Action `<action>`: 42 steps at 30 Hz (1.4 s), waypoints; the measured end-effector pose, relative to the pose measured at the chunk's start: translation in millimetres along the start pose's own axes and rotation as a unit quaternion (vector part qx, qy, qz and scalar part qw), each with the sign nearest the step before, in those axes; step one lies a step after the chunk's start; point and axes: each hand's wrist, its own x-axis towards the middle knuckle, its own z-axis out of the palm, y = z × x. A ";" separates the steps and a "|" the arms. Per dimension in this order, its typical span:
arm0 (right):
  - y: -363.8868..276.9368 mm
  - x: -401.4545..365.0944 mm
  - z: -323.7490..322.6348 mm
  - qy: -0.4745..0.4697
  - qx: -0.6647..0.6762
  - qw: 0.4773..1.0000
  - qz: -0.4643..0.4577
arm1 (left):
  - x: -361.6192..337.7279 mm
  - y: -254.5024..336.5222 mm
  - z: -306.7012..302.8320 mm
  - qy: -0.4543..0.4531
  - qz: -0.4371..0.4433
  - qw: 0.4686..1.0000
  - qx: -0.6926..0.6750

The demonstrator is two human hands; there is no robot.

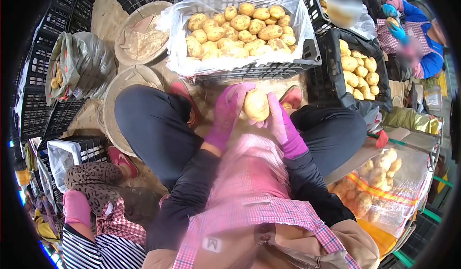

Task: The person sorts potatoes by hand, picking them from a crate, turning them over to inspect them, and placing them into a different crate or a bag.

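Note:
A pale yellow potato is held between my two gloved hands, above the floor and between my knees. My left hand, in a pink-purple glove, closes on its left side. On the other side my right hand, gloved alike, presses against it with fingers reaching underneath. Just beyond them stands a black crate lined with white plastic, heaped with potatoes.
At the right is a dark-lined crate of potatoes; nearer, a clear bag holds more. Round basins stand left of the lined crate. A co-worker in blue gloves sits at upper right, another person in striped sleeves at lower left.

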 end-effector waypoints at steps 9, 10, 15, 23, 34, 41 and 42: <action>-7.2 -14.7 11.6 0.065 0.010 0.995 -0.071 | -6.6 -1.7 8.0 -0.050 -0.025 0.998 0.037; 2.9 -15.9 12.3 0.092 -0.031 0.986 -0.133 | -7.0 -2.8 8.0 -0.054 -0.025 0.998 0.020; 37.1 -2.5 -17.4 0.122 -0.434 0.848 -0.278 | -4.8 -0.6 3.9 -0.077 -0.054 0.996 -0.005; 68.6 22.1 -29.8 0.051 -0.376 0.881 -0.283 | -15.5 -42.5 11.9 -0.075 -0.018 0.994 0.074; 55.4 35.9 -29.4 0.079 -0.417 0.851 -0.309 | -19.2 -48.9 5.0 -0.081 0.015 0.995 0.050; 59.3 28.6 -39.9 0.068 -0.428 0.819 -0.377 | -12.8 -4.7 1.5 -0.173 -0.032 0.977 0.117; 63.1 33.6 -38.3 0.031 -0.333 0.878 -0.342 | -13.6 7.1 0.6 -0.190 -0.032 0.971 0.143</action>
